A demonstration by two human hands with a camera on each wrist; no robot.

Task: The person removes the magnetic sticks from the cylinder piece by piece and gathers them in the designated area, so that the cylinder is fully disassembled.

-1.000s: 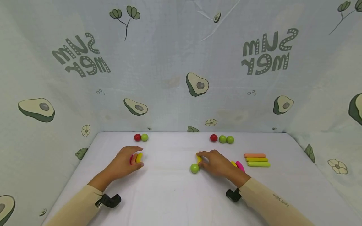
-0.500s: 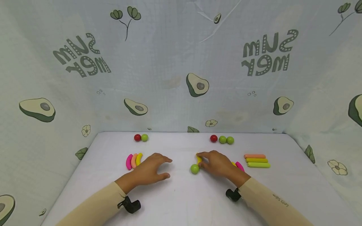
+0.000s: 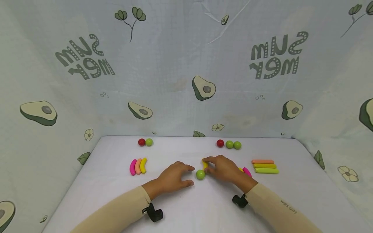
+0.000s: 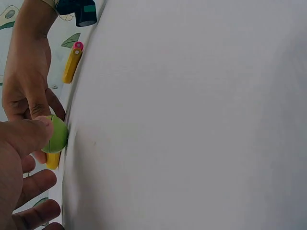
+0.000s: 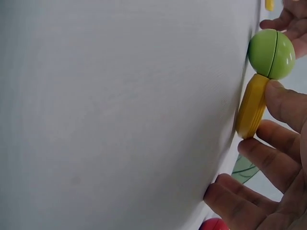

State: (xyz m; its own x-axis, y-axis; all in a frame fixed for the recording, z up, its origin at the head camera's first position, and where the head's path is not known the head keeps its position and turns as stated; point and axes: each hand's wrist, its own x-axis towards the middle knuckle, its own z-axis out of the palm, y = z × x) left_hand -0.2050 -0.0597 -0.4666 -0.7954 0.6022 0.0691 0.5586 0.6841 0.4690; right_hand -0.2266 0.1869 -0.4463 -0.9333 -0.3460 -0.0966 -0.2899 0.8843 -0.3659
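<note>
A green ball sits mid-table, against the near end of a yellow curved stick. My right hand pinches that stick between thumb and fingers; the right wrist view shows the yellow stick touching the green ball. Just left of the ball is my left hand, thumb and fingers spread apart, holding nothing. From the left wrist, its thumb overlaps the green ball, though the head view shows a small gap. Behind my right wrist, a pink curved stick and a yellow one are partly hidden.
On the left lie pink, orange and yellow curved sticks. Straight orange, yellow and green sticks lie right. Red balls and green balls stand along the back edge.
My left hand has let go of the curved sticks on the left and moved right, up to the green ball. The right hand stays in place on the yellow curved stick.
</note>
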